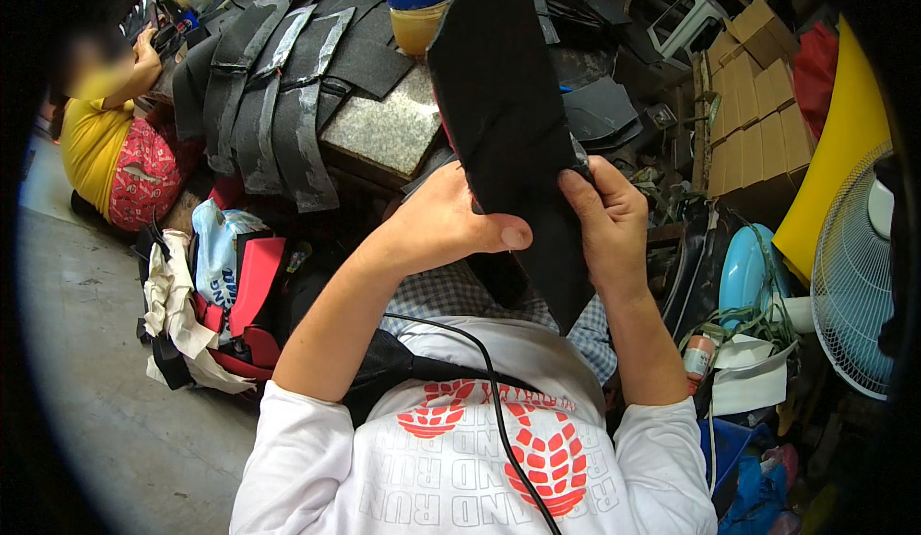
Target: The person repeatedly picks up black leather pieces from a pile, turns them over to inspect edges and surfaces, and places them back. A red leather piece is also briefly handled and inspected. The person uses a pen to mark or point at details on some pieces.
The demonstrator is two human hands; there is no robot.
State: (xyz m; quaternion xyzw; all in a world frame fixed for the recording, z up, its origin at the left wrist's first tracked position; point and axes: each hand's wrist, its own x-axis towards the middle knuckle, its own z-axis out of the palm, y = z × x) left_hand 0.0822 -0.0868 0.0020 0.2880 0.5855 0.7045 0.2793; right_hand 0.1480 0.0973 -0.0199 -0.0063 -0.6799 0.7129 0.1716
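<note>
Black sheet material, stiff-looking and matte, fills the space between both hands: a long dark panel (508, 113) held up in front of the person's chest, its long axis running from a narrow lower tip near the lap up and slightly leftward to a broad top edge well above the fingers. The left hand (451, 223) closes on the panel's left edge about midway along, thumb pressed flat across the front face and the other fingers hidden behind it. The right hand (606, 218) grips the opposite edge at nearly the same height, fingers curled over the front and the thumb out of sight behind. Both hands are therefore equally close to the piece, clamped on its two long sides, with most of its length standing above them and a shorter pointed tail hanging below, just over the checked cloth (451, 295) on the lap. Beyond the left hand, a stone slab (389, 127) lies on the work surface, with a jar (419, 7) with a blue rim standing at its far edge and a heap of black cut strips (278, 94), smeared grey with glue, draped just to the left of it. Well out to the right of the right hand stand a row of cardboard boxes (758, 103) and a white fan (854, 276). Far off to the left, another person in a yellow shirt (91, 137) sits at work.
</note>
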